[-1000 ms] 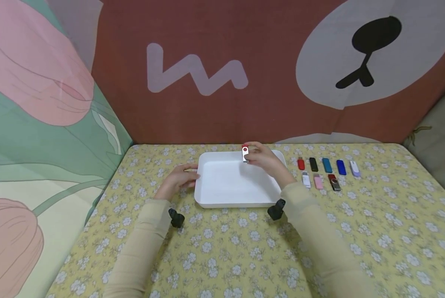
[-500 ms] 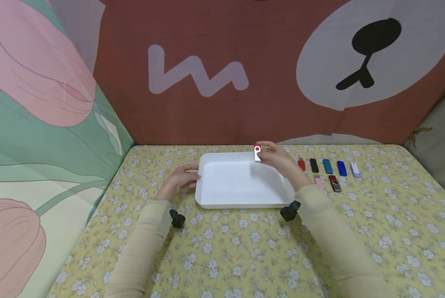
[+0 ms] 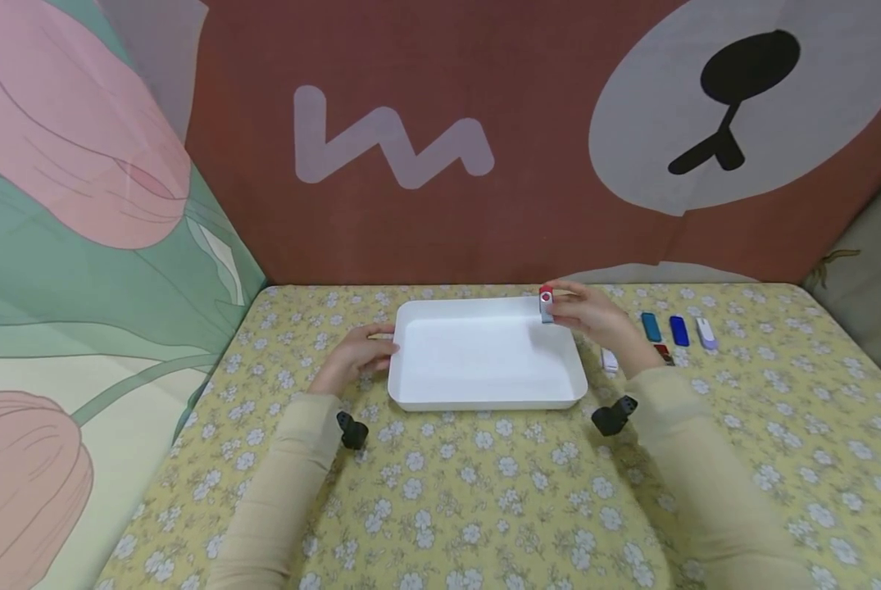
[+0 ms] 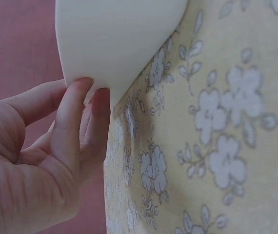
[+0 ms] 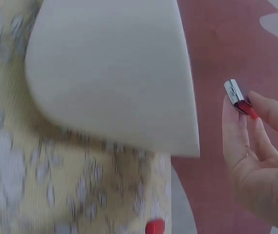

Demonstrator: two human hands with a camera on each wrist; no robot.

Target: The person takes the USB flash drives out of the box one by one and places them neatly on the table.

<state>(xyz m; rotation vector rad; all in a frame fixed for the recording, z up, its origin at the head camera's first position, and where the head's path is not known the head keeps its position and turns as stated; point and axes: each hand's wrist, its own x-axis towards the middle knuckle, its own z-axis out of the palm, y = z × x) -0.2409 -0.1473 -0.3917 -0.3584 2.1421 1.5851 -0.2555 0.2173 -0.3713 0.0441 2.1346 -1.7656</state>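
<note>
My right hand (image 3: 591,315) pinches a red USB flash drive (image 3: 547,305) with a silver swivel cover, upright above the tray's far right corner. In the right wrist view the drive's silver end (image 5: 232,92) points up and away from the fingertips, beyond the tray's rim. At the left side my left hand (image 3: 355,352) holds the edge of the white rectangular tray (image 3: 484,405). The left wrist view has its fingertips (image 4: 83,85) against the tray's outer wall.
Right of the tray lie more flash drives: teal (image 3: 651,327), blue (image 3: 679,331), white and lilac (image 3: 706,333), white (image 3: 609,360), and dark red (image 3: 664,354), partly hidden by my right wrist. A flowered cloth (image 3: 447,508) covers the table.
My right hand has moved rightward with the red flash drive, from over the tray's middle to its far right corner, covering some drives in the row. The left hand stays put.
</note>
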